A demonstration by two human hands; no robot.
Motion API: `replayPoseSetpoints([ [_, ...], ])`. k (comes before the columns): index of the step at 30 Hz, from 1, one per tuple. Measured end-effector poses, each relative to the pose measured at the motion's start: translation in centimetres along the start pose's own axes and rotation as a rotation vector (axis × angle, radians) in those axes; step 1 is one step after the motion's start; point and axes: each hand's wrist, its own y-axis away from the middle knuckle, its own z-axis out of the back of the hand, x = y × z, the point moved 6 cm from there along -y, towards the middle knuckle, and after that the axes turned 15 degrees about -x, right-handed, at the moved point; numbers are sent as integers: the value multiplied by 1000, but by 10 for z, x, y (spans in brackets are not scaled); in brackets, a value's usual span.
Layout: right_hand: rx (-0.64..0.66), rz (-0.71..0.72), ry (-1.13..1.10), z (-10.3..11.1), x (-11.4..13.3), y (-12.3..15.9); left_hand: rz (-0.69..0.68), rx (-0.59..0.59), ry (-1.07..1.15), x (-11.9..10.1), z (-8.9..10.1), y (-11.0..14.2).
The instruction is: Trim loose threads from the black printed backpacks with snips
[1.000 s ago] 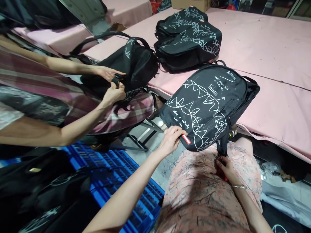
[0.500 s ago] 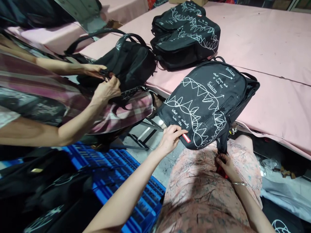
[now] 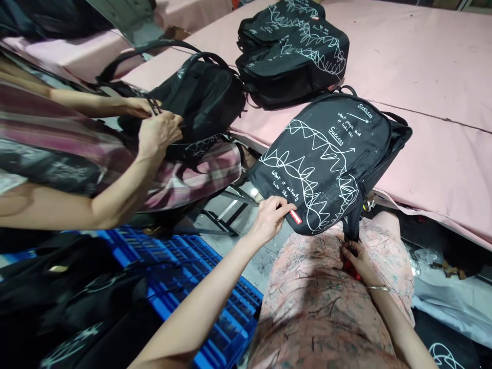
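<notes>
A black backpack (image 3: 323, 159) with white scribbles and lettering lies tilted, its upper part on the pink-covered table and its lower end over my lap. At its bottom corner my left hand (image 3: 271, 218) pinches the fabric edge beside a small red label (image 3: 295, 217). My right hand (image 3: 355, 256) is low in my lap, fingers closed around the lower end of a black strap (image 3: 351, 225) that hangs from the bag. Something red (image 3: 351, 270) shows under that hand; its shape is mostly hidden.
On my left, a co-worker's hands (image 3: 157, 120) handle the straps of another black backpack (image 3: 200, 97). More printed backpacks (image 3: 294, 66) are piled on the pink table (image 3: 423, 66). A blue plastic pallet (image 3: 184, 261) and black bags (image 3: 77, 292) are on the floor at left.
The co-worker's hands have shifted slightly left and up at the other backpack. My own hands and my backpack stay almost in place.
</notes>
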Motion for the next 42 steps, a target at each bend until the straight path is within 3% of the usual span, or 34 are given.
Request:
replayPoseSetpoints([
  [19, 1, -26, -51, -1, -4, 0, 82, 94, 22, -3, -1, -5],
  [27, 1, -39, -55, -1, -9, 0, 85, 53, 24, -1, 0, -4],
  [42, -15, -40, -31, 3, -21, -2, 103, 90, 21, 0, -4, -4],
])
